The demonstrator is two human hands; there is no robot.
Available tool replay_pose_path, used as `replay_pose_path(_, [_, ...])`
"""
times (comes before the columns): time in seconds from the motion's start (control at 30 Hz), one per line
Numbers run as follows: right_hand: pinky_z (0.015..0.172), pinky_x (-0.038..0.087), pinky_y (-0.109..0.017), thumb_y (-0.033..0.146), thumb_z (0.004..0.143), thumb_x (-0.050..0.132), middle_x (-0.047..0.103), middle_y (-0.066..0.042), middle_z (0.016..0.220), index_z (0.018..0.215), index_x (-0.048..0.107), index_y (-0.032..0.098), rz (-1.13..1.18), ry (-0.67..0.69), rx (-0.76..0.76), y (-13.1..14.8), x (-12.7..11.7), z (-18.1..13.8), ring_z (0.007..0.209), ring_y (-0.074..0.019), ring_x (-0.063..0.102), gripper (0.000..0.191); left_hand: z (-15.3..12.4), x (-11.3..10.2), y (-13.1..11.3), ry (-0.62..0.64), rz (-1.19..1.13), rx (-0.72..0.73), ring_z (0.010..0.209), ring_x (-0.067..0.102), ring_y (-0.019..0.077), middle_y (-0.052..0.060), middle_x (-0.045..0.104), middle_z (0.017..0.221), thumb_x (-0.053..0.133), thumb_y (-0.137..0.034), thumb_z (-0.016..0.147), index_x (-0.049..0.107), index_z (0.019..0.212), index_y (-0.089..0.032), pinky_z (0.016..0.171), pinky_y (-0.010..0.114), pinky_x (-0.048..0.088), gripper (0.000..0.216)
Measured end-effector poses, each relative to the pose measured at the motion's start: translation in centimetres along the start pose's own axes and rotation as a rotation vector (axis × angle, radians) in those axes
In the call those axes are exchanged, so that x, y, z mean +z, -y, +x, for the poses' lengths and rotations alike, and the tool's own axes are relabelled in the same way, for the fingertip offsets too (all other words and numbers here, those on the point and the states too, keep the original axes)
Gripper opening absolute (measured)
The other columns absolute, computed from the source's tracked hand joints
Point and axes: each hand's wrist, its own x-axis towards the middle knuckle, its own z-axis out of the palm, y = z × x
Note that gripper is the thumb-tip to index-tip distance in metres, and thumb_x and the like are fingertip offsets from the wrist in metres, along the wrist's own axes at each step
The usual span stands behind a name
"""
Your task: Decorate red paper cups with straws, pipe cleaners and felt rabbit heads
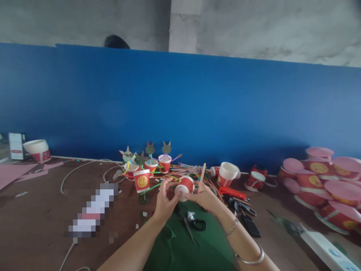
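Observation:
My left hand (pixel 165 203) and my right hand (pixel 204 195) meet over the table and together hold a small red paper cup (pixel 185 186) tipped on its side. My right hand also pinches a thin wooden stick (pixel 202 177) that points up and away. Under my hands lie black-handled scissors (pixel 194 224) on a green felt sheet (pixel 194 244). Just beyond stand several red cups with green rabbit-eared heads on coloured straws (pixel 149 163).
A blue partition (pixel 197 109) walls the table's far side, with a person's head showing above it. Pink-lidded red cups (pixel 324 180) pile up at the right. A red cutter (pixel 232 193), loose straws, a white cable (pixel 84 165) and pink paper (pixel 17 173) lie around.

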Motion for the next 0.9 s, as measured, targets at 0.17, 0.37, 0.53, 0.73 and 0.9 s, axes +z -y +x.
replay_pose_path(0.17, [0.045, 0.037, -0.023, 0.037, 0.065, 0.071, 0.059, 0.003, 0.056, 0.090, 0.063, 0.018, 0.028, 0.014, 0.019, 0.1, 0.1, 0.0, 0.049, -0.0126, 0.051, 0.033, 0.1, 0.0, -0.1, -0.002, -0.070, -0.036, 0.080, 0.063, 0.0193, 0.012, 0.064, 0.106, 0.069, -0.035, 0.073, 0.046, 0.118, -0.018, 0.069, 0.030, 0.050, 0.053])
replay_pose_path(0.37, [0.057, 0.045, -0.024, 0.040, 0.063, 0.073, 0.069, -0.002, 0.076, 0.097, 0.061, 0.016, 0.094, -0.013, 0.002, -0.3, 0.3, 0.3, 0.067, -0.0171, 0.061, 0.044, 0.1, -0.1, 0.6, 0.067, -0.076, -0.023, 0.089, 0.062, 0.0210, 0.014, 0.059, 0.115, 0.064, -0.038, 0.078, 0.042, 0.121, -0.018, 0.076, 0.034, 0.050, 0.052])
replay_pose_path(0.53, [0.060, 0.046, -0.024, 0.038, 0.061, 0.074, 0.069, -0.003, 0.081, 0.101, 0.060, 0.015, 0.112, -0.010, -0.023, -0.1, 0.5, 0.3, 0.071, -0.0171, 0.061, 0.048, 0.1, 0.1, 1.1, 0.118, -0.087, 0.009, 0.110, 0.054, 0.0263, 0.014, 0.051, 0.126, 0.064, -0.033, 0.079, 0.040, 0.123, -0.020, 0.089, 0.039, 0.046, 0.051])
replay_pose_path(0.73, [0.050, 0.041, -0.021, 0.031, 0.063, 0.074, 0.066, -0.001, 0.071, 0.093, 0.063, 0.017, 0.159, 0.024, -0.050, 0.8, 0.4, -0.1, 0.058, -0.0128, 0.055, 0.035, 0.0, 0.2, 0.7, 0.146, -0.169, -0.039, 0.107, 0.055, 0.0250, 0.012, 0.049, 0.129, 0.064, -0.034, 0.078, 0.042, 0.122, -0.023, 0.087, 0.039, 0.046, 0.051])
replay_pose_path(0.9, [0.045, 0.037, -0.021, 0.031, 0.063, 0.074, 0.062, 0.001, 0.062, 0.090, 0.064, 0.018, 0.168, 0.024, -0.039, 0.9, 0.3, -0.1, 0.051, -0.0118, 0.050, 0.032, 0.0, 0.1, 0.8, 0.119, -0.203, -0.066, 0.111, 0.052, 0.0248, 0.010, 0.051, 0.127, 0.067, -0.033, 0.075, 0.046, 0.122, -0.023, 0.090, 0.037, 0.043, 0.053])
